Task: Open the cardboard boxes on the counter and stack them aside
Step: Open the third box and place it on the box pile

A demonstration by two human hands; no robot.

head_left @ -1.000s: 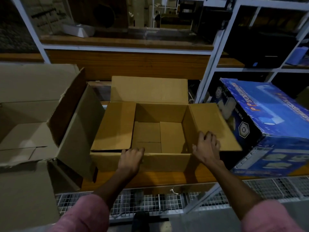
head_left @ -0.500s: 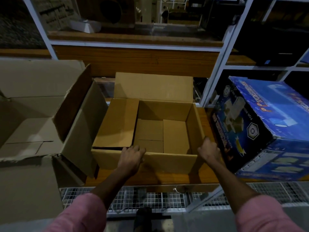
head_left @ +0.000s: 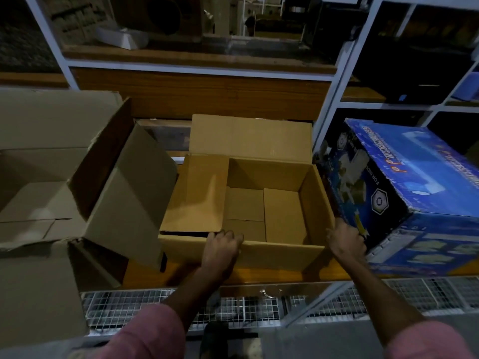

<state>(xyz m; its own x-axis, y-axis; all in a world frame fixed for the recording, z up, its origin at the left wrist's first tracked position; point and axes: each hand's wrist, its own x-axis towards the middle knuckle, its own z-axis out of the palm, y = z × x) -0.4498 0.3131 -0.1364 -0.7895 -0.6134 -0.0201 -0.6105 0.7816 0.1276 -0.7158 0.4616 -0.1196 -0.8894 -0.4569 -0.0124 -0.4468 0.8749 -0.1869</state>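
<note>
- Cardboard everywhere: the small brown box [head_left: 259, 203] sits in the middle of the wooden desk [head_left: 285, 274], top open, far flap standing up and the left flap folded out flat. Nothing inside it, just its own bottom flaps.
- Left hand [head_left: 220, 251] has its grip on the box's near wall, fingers curled over the top edge near the left corner.
- Right hand [head_left: 346, 242] is down at the near right corner of the same box, squeezed between it and the blue printed box [head_left: 404, 198]. Fingers are mostly hidden, so I can't tell what that grip is doing, closed or not.
- Blue box is tilted, leaning over just right of the brown one, lid closed.
- Big grey-brown carton [head_left: 64, 182] on the left is open too, flaps splayed, one hanging toward the brown box. Looks empty inside.
- Wire mesh [head_left: 129, 309] runs below the desk's near edge; pink sleeves [head_left: 147, 335] at the bottom.
</note>
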